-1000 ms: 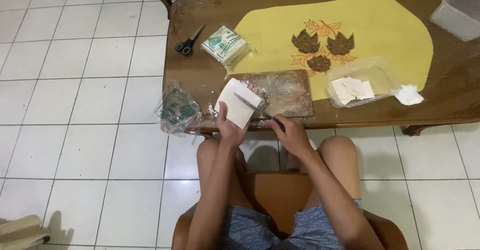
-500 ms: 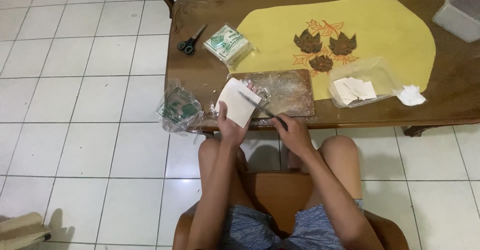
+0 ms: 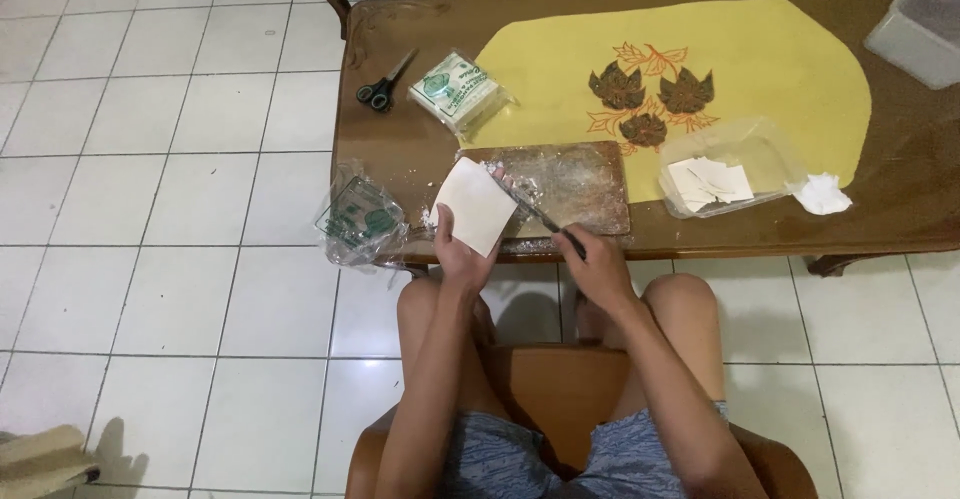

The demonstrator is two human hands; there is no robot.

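At the near edge of the brown wooden worktop (image 3: 400, 174), the left hand (image 3: 462, 249) pinches a pale square slab (image 3: 476, 205) upright over the worn wooden cutting board (image 3: 575, 187), seemingly to catch trimmings; right-hand (image 3: 600, 264) fingers wrap a thin dark knife (image 3: 545, 221) whose blade meets the slab's edge.

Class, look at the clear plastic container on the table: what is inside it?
The clear plastic container holds several pale square sheets with a dark speck on them. Whatever lies beneath those sheets is hidden.

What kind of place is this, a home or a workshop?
Probably a room in a home: a low wooden table on a white tiled floor, a yellow mat with leaf shapes, and a wooden chair.
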